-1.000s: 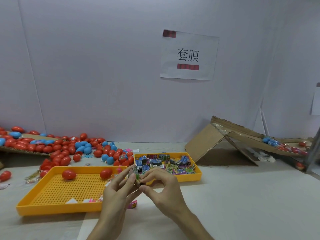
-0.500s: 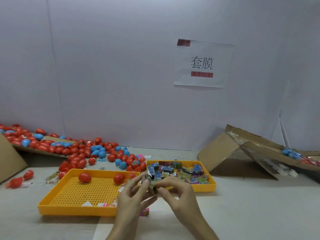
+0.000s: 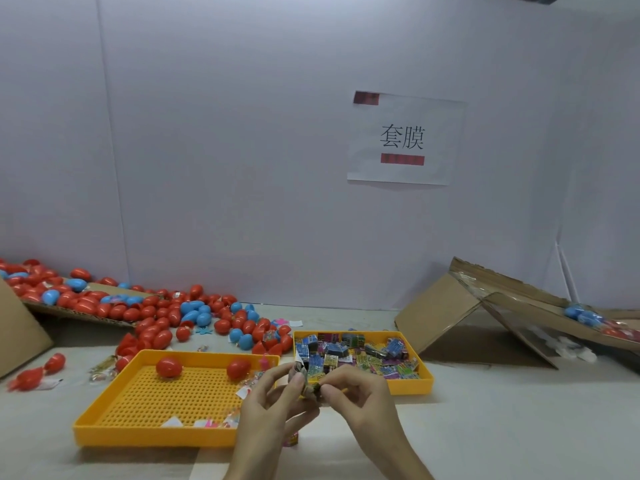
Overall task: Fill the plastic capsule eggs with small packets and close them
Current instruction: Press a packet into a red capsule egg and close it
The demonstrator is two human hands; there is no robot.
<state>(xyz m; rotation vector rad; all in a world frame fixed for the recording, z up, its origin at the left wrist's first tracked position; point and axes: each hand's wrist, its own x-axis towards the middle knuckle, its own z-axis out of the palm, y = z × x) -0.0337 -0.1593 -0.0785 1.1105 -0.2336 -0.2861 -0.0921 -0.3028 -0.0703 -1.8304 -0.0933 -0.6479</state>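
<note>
Small packet (image 3: 300, 375) pinched between left hand (image 3: 266, 407) and right hand (image 3: 362, 401); perforated tray (image 3: 104, 435): two red eggs (image 3: 169, 367); small tray (image 3: 410, 385): loose packets (image 3: 346, 355)

Two eggs (image 3: 169, 367) are laid in the left tray (image 3: 145, 439); packets (image 3: 349, 355) are heaped in the right tray (image 3: 410, 388) beside it. Behind the left tray an egg pile (image 3: 156, 317) is spread. Further right, cardboard (image 3: 440, 313) is propped. Before the trays a packet (image 3: 303, 375) is pinched between left hand (image 3: 266, 407) and right hand (image 3: 363, 400).
</note>
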